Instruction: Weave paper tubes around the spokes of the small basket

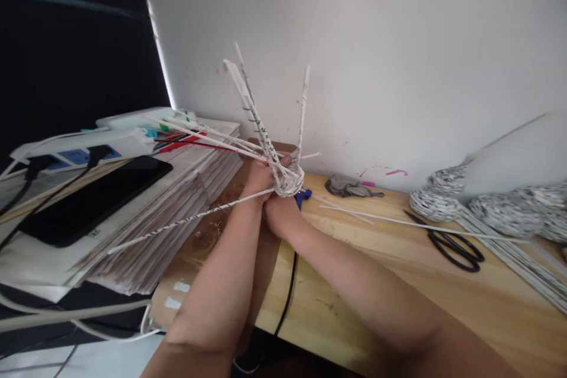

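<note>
A small round weave of rolled newspaper strips (290, 182) is held up at the middle of the view, its long loose strips sticking up and out to the left. My left hand (261, 178) is closed on its left side, fingers partly behind the strips. Just below the weave, my right hand (280, 212) is closed against its underside; its fingers are mostly hidden. A blue tool (303, 196), like a glue gun, shows just beyond my right hand, largely covered. One printed strip (190, 224) stretches down to the left across my left forearm.
At left, a paper stack (177, 230) carries a phone (97, 198) and a power strip (88, 150). On the wooden table (354, 307) lie black scissors (454, 248), a grey cloth (349, 186), paper strips (514, 260) and woven paper pieces (436, 204). A black cord (289, 295) hangs over the front edge.
</note>
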`<state>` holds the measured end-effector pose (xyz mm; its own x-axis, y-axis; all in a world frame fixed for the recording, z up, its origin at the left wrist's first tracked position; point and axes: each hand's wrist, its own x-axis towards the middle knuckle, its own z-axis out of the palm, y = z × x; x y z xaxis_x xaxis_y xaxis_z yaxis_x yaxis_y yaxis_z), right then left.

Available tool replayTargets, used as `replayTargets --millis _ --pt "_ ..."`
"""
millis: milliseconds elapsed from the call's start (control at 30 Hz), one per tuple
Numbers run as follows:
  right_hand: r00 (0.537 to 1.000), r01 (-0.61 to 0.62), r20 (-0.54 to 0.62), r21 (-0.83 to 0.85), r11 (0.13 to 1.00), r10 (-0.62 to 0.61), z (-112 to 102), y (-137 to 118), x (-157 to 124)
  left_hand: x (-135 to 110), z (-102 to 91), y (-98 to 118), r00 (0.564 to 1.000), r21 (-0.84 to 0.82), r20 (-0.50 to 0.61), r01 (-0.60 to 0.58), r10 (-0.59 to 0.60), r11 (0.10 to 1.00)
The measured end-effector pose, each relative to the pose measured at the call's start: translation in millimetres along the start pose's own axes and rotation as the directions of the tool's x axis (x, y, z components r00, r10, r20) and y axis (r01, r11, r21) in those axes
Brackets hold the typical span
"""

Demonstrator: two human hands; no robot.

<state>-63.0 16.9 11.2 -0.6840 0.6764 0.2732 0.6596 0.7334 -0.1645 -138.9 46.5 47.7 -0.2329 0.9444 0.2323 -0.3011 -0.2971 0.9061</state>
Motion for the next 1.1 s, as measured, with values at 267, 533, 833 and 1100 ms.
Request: replayTargets --millis 267,533,833,1100 --pt "0.968 0.085 0.227 0.095 0.992 -0.105 -65.1 21.3 -61.9 0.9 -3.1 0.4 0.999 0.091 0.040 -0.020 0.017 0.996" --pt "0.979 -0.063 -0.192 0.019 0.998 0.066 -146.5 76.4 -92.6 -3.2 10.1 -26.5 0.980 0.213 0.199 -0.021 -0.022 0.977" --pt "0.984 0.173 -0.009 -0.164 0.971 -0.177 -123.3 67.7 -76.8 -9.7 18.0 -38.4 0.933 0.189 0.346 0.028 -0.094 0.982" --pt "0.975 0.105 -0.196 -0.016 0.994 -0.106 -114.0 86.8 -83.9 -8.1 17.5 -39.1 0.930 0.216 0.356 0.010 -0.088 0.976"
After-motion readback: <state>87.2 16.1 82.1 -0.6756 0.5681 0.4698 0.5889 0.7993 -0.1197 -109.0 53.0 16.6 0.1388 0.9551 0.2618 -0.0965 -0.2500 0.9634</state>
